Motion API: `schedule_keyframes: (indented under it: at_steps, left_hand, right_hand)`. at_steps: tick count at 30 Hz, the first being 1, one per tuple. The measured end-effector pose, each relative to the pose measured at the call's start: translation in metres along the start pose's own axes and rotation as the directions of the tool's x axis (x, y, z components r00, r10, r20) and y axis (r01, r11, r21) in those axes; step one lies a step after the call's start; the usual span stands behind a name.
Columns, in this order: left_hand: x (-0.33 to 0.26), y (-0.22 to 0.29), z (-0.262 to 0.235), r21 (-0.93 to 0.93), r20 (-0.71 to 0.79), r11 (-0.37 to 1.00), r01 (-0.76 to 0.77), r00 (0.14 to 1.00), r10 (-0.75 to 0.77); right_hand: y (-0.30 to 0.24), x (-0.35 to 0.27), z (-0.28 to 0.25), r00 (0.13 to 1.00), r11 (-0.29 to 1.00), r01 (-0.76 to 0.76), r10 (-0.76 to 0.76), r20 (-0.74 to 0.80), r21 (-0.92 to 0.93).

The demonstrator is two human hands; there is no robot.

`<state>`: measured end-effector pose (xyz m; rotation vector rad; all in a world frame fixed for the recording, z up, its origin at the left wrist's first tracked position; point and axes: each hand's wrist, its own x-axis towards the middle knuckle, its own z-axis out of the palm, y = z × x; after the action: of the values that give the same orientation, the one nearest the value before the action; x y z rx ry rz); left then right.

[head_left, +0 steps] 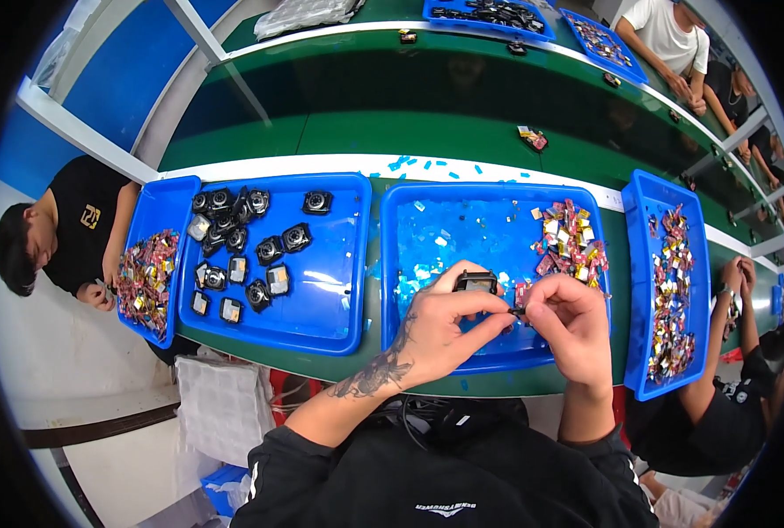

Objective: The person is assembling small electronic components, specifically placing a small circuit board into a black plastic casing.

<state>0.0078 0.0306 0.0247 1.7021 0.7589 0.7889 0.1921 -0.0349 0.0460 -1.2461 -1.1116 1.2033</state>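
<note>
Over the middle blue tray (392, 264) at the table's near edge, the left hand (445, 330) grips a small black camera body (476, 282) while the right hand (568, 317) pinches a tiny part (519, 311) against it, apparently a fitting step needing fine alignment.

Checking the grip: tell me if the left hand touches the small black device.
Touching. The head view shows the left hand with fingers wrapped around the small black device, no gap visible.

Person in a black top with sleeves pushed up above the elbows, small pale printed mark on the chest, bare forearms, dark tattoo running along the left forearm onto the left hand (440, 330), right hand (572, 321) unmarked, no gloves
</note>
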Motion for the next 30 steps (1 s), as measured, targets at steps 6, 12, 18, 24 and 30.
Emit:
schedule_keyframes:
  at_steps: [6,12,18,24,30]
  left_hand:
    - [-0.004,-0.012,-0.005,0.132,-0.047,0.974,-0.183,0.981,0.19]
    - [-0.011,-0.019,-0.003,-0.001,-0.17,0.999,0.045,0.984,-0.045]
    - [-0.014,-0.02,-0.004,-0.046,-0.077,0.995,0.094,0.992,-0.097]
    - [-0.017,-0.011,-0.014,-0.461,0.014,0.874,0.151,0.987,-0.163]
    - [-0.025,-0.009,-0.014,-0.527,0.088,0.833,0.168,0.986,-0.143]
  right_hand:
    - [0.008,0.016,-0.002,0.967,0.988,-0.11,0.132,0.22,-0.11]
    - [0.026,0.026,0.016,0.981,0.802,0.163,-0.192,0.009,-0.575]
    - [0.024,0.013,0.032,0.99,0.984,0.123,-0.13,-0.046,-0.131]
    - [0.011,0.007,0.029,0.955,0.942,0.188,-0.241,-0.174,-0.276]
    - [-0.003,0.011,0.052,0.98,0.907,0.143,-0.187,-0.073,-0.397]
